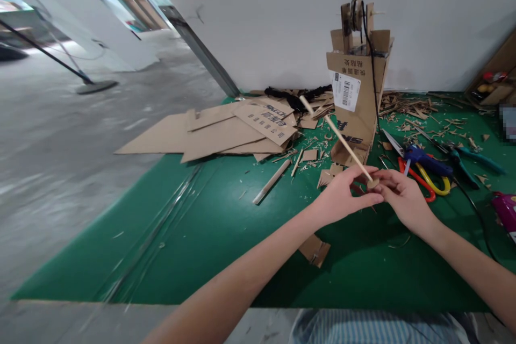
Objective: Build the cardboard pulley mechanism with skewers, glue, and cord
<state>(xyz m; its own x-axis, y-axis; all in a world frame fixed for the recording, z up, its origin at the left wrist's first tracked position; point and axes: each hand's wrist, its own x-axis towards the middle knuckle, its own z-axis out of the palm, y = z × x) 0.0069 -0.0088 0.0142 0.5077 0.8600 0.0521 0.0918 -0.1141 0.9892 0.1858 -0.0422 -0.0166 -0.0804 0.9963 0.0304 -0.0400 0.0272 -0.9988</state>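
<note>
A thin wooden stick (342,140) slants up and away from my hands. At its near end sits a small round cardboard disc (373,184). My left hand (342,193) is closed around this end, thumb stretched below it and index finger bent beside the stick. Against the disc's other side, my right hand (405,199) pinches with thumb and fingers. The exact fingertip contact is partly hidden. Just behind stands a tall cardboard box structure (355,86) with a spool (356,14) on top and a black cord hanging down.
Scissors (433,185), a blue tool (429,160) and teal-handled pliers (463,164) lie right of my hands. Cardboard sheets (226,134) are stacked at back left. Scraps (411,105) litter the green table (201,242). A pale rod (272,181) and cardboard piece (315,250) lie nearer.
</note>
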